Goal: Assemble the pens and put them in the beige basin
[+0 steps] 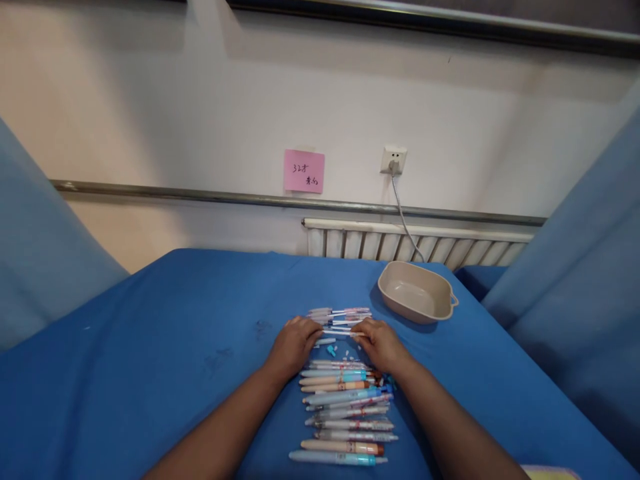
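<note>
Far up the blue-covered surface, my left hand (294, 341) and my right hand (384, 343) face each other with fingers closed. A thin white pen refill (341, 333) spans the gap, its two ends pinched in my fingers. Just beyond them lie more white refills and several pen parts (320, 312). Between my wrists are a small teal pen piece (331, 350) and tiny pale bits. Nearer to me, several click pens lie side by side in a column, among them a light blue pen (333, 458) and a beige-and-brown pen (343, 447).
A beige plastic basin (417, 293) stands at the back right of the blue cloth (175, 347). Behind are a white radiator (370, 243), a metal rail (215, 196) and a socket with a plugged-in cord (394, 161). Blue curtains (590, 267) hang at both sides.
</note>
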Demonstrator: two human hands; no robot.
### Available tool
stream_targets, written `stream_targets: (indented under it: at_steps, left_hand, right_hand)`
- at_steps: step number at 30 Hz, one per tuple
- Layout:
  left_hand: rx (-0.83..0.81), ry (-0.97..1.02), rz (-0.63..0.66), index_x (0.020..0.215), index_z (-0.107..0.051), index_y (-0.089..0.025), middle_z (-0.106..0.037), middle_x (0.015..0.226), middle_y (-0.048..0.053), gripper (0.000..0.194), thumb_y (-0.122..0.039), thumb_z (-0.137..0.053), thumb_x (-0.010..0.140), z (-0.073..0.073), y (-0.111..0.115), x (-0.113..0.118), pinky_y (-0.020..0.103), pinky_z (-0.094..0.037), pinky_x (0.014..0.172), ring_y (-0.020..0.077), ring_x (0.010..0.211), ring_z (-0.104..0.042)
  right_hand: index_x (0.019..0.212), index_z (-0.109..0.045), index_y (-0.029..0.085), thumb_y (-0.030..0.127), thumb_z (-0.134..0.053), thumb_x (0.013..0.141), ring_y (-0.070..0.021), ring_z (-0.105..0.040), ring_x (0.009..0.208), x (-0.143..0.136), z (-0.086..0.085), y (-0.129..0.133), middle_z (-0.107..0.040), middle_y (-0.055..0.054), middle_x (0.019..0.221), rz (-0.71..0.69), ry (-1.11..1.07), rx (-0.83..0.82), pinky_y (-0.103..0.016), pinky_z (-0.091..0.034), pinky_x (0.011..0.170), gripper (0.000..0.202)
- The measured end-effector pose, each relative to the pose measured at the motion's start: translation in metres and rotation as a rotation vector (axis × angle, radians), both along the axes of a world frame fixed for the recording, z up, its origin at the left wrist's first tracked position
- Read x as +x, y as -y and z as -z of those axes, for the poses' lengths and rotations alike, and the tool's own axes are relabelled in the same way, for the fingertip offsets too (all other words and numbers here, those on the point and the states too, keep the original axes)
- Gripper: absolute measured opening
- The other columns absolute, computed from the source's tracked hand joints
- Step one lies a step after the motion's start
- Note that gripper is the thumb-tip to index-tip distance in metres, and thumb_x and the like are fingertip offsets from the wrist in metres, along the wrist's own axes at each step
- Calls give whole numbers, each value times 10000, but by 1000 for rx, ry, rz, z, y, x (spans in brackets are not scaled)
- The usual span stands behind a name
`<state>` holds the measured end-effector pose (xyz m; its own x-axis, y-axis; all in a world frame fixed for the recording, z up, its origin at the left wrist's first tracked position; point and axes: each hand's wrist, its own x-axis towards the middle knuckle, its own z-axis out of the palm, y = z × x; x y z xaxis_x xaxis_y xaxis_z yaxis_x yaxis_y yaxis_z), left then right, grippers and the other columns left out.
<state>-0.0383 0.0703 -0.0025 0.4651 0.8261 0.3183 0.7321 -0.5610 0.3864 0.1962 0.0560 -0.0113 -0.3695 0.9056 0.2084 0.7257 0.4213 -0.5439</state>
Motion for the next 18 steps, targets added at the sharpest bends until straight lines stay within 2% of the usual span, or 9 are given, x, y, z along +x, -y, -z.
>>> stream_targets:
  at_steps: [3, 5, 7, 11, 18]
  left_hand:
    - [-7, -3, -30, 933, -644, -212, -659, 924, 48, 193, -287, -474, 884, 2, -4, -4, 320, -397, 800, 205, 869, -552]
    - [6, 17, -30, 1013, -619, -207, -650, 995, 52, 200, -270, -499, 866, 2, -4, -6, 326, -399, 832, 214, 929, -543]
    - [26, 50, -31, 1051, -600, -204, -640, 1035, 53, 222, -265, -502, 862, 1, -1, -6, 333, -395, 861, 215, 966, -536]
    - [13, 103, -24, 1001, -612, -200, -652, 980, 46, 195, -262, -481, 872, -2, 5, -7, 316, -411, 839, 201, 935, -551]
    - [-84, 119, 79, 956, -630, -202, -659, 936, 34, 183, -252, -471, 880, -8, 12, -3, 301, -410, 827, 181, 896, -558]
  right_hand:
    - [994, -621, 214, 233, -512, 848, -185, -549, 968, 8, -1, -2, -629, -54, 1009, 105, 66, -1, -292, -369, 846, 183]
    - [1024, -605, 208, 234, -546, 823, -194, -531, 992, 8, -4, 0, -612, -64, 1037, 117, 67, 27, -298, -365, 857, 211]
    - [1027, -600, 205, 251, -594, 785, -189, -541, 956, 4, -8, 4, -615, -57, 1021, 34, 50, 22, -283, -380, 833, 246]
    - [969, -623, 208, 250, -604, 767, -168, -570, 867, -8, -13, 13, -641, -30, 931, -180, 91, -50, -248, -402, 768, 207]
    - [972, -620, 202, 245, -536, 834, -178, -552, 961, -9, -15, 14, -629, -52, 971, -154, 229, -11, -266, -358, 856, 167]
